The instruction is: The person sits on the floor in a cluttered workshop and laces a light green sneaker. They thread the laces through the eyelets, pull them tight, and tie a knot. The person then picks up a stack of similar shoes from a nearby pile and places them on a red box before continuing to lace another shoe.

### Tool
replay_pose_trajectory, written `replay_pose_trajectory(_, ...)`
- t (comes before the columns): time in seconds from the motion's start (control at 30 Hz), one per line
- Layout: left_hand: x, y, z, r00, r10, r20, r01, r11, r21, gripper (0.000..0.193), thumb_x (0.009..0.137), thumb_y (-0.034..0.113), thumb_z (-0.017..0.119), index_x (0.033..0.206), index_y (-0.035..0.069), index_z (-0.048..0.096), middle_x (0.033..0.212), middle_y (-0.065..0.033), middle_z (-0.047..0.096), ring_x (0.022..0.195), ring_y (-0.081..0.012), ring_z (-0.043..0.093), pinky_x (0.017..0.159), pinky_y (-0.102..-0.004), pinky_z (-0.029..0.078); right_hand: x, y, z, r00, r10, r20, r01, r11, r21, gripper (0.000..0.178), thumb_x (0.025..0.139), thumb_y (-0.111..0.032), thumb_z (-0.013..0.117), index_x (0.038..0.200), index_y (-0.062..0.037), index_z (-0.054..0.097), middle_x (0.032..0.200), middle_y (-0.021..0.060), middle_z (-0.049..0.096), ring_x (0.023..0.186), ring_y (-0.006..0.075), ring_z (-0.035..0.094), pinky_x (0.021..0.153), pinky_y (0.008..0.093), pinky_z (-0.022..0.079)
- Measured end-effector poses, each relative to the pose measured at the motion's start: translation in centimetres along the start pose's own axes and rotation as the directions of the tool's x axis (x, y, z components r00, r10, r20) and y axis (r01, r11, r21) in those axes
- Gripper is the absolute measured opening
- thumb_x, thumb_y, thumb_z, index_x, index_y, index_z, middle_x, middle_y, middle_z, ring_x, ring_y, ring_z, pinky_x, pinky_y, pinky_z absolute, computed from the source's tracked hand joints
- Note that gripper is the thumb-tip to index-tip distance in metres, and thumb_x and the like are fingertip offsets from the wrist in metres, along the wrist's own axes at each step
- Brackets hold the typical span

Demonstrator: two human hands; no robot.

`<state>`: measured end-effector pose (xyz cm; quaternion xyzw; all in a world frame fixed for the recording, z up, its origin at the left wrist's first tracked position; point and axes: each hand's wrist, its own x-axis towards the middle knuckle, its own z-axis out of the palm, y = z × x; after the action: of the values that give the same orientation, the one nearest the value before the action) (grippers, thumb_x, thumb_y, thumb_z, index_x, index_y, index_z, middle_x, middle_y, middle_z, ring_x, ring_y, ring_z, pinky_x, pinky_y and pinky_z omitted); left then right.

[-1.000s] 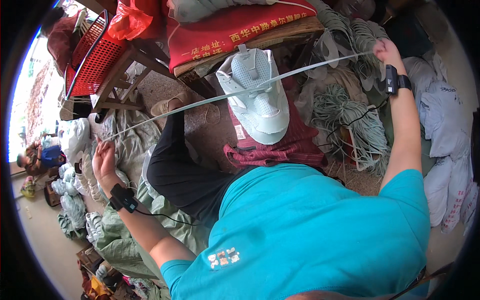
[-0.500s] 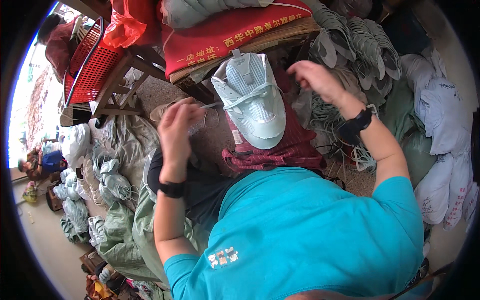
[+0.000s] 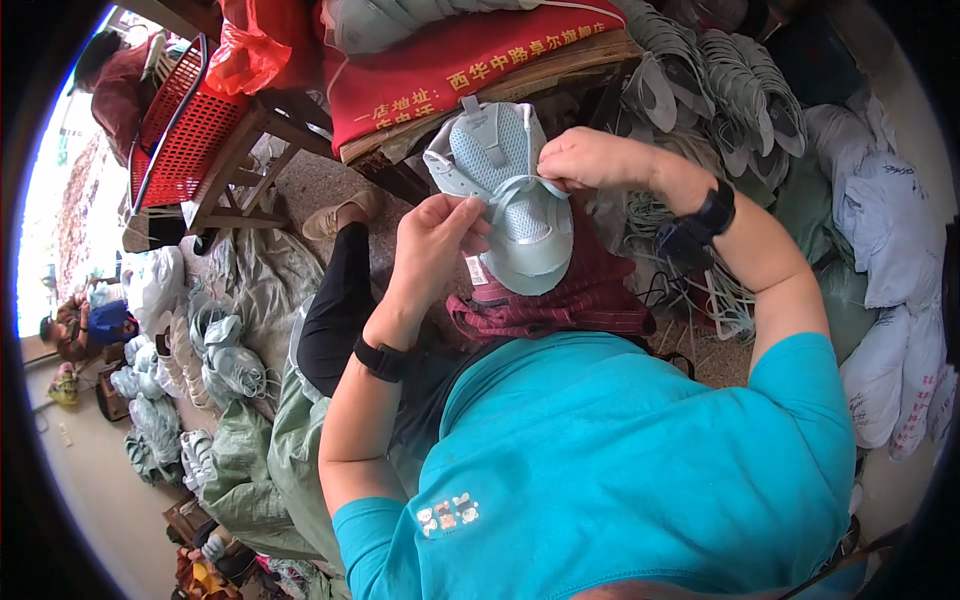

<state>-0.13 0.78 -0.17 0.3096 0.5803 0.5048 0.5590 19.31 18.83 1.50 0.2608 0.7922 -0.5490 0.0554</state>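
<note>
A pale mint shoe upper (image 3: pixel 525 252), with mesh tongue and no sole visible, lies toe towards me on a dark red striped cloth (image 3: pixel 590 295) over my lap. A pale shoelace (image 3: pixel 513 185) runs across its lower eyelets. On the shoe's left side my left hand (image 3: pixel 437 240) is closed, thumb against fingers, on the lace. Against the right eyelet edge, my right hand (image 3: pixel 592 160) pinches the lace too. The fingers partly hide the lace ends.
Ahead stands a wooden bench (image 3: pixel 400 150) with a red bag (image 3: pixel 450 75) and more uppers. Stacked uppers (image 3: pixel 755 85) and white sacks (image 3: pixel 890 230) are at right. At left are a red basket (image 3: pixel 180 130), wrapped bundles (image 3: pixel 235 365) and other people (image 3: pixel 90 325).
Both hands have moved inward from either side of the shoe and closed on the lace. My left leg and foot now show farther out at left.
</note>
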Motion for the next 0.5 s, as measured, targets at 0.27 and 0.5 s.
replay_pose_trajectory(0.27,0.8,1.4,-0.7,0.959,-0.279,0.044,0.281,0.958,-0.06,0.028,0.095,0.027,0.063,0.092,-0.001,0.065,0.072,-0.0047,0.065,0.055,-0.0093,0.058,0.052,-0.0201,0.045,0.0,-5.8,1.8,0.986,-0.139,0.089,0.128,0.299,-0.946,0.017,0.074,-0.017,0.06,0.072,-0.0043,0.071,0.074,0.0158,0.069,0.071,0.0334,0.069,0.063,0.0446,0.054)
replay_pose_trajectory(0.5,1.0,1.2,-0.6,0.98,-0.193,-0.053,0.194,0.981,0.019,0.032,0.092,0.028,0.067,0.076,0.001,0.064,0.065,-0.0018,0.059,0.05,-0.0078,0.049,0.047,-0.0228,0.039,0.2,-5.7,-0.4,0.982,-0.176,0.067,0.124,0.334,-0.934,0.025,0.079,-0.025,0.063,0.071,-0.0029,0.07,0.069,0.0171,0.066,0.068,0.0346,0.067,0.062,0.0447,0.053)
